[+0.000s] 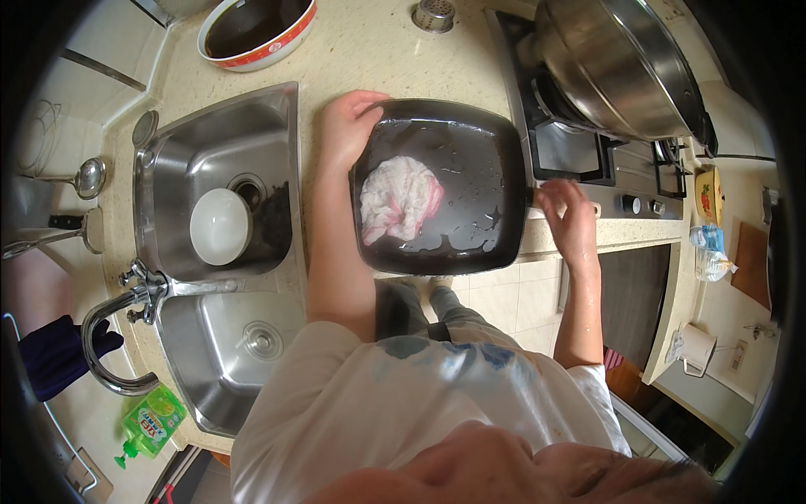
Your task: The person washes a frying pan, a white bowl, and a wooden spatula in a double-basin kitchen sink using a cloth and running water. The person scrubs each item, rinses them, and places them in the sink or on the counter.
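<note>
A square dark frying pan [472, 189] is before me at the counter's front edge, its inside wet with droplets and small puddles. A crumpled white cloth with pink edging [403, 198] lies in its left half, touched by neither hand. My left hand [354, 126] grips the pan's far left corner, thumb over the rim and the other fingers partly hidden. At the opposite side, my right hand [570, 214] holds the pan's handle [536, 213], which the fingers partly cover.
A double steel sink [296, 189] with a white bowl [220, 227] and a curved faucet [94, 353] is on the left. A large steel pot [611, 69] stands on the gas stove [567, 154]. A bowl of dark liquid [258, 38] and a strainer [434, 16] sit farther back.
</note>
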### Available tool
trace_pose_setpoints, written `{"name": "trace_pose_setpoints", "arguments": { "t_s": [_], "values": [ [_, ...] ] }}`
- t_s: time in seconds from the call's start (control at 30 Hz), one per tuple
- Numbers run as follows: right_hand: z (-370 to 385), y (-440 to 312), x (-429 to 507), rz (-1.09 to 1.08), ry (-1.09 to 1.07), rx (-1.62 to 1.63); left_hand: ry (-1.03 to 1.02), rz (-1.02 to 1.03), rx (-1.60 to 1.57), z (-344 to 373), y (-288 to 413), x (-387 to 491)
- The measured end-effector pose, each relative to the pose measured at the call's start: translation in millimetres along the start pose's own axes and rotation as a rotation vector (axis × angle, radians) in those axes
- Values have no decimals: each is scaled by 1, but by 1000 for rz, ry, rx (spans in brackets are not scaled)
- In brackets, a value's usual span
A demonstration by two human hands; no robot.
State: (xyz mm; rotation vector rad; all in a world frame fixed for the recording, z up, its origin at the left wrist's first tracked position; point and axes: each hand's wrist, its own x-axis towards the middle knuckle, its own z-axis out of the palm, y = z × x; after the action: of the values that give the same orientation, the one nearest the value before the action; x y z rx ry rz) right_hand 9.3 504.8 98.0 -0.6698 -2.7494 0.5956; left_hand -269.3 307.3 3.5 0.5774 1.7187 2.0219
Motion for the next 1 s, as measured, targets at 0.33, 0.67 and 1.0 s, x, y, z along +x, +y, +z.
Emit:
{"name": "trace_pose_setpoints", "arguments": {
  "t_s": [0.33,0.67,1.0],
  "values": [
    [2,14,-18,-41,-84,-331,29,1,-79,-5,-11,-4],
    [-25,18,-11,-41,-556,-70,134,-50,624,-19,28,-111],
    [-35,-1,-38,174,-1302,747,577,106,768,-22,52,-219]
  ]
}}
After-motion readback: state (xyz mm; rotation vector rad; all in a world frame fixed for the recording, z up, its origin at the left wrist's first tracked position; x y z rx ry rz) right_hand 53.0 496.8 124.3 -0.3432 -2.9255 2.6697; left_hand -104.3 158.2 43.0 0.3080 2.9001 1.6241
